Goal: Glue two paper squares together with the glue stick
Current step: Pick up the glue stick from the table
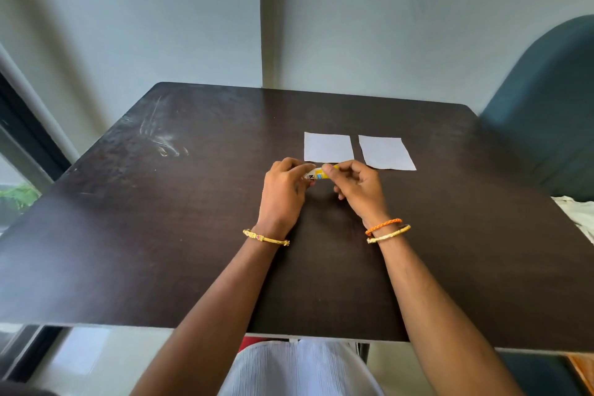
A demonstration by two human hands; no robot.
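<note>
Two white paper squares lie flat side by side on the dark table (pixel 193 235), the left paper square (pixel 328 147) and the right paper square (pixel 385 153), a narrow gap between them. Just in front of the left square I hold a small yellow-and-white glue stick (pixel 316 173) a little above the table. My left hand (pixel 283 190) grips its white end, and my right hand (pixel 356 185) pinches its yellow end. Most of the stick is hidden by my fingers.
A dark green chair back (pixel 546 112) stands at the table's right side, with white cloth (pixel 578 215) beside the right edge. The table's far edge meets a grey wall. A window frame (pixel 29 145) runs along the left.
</note>
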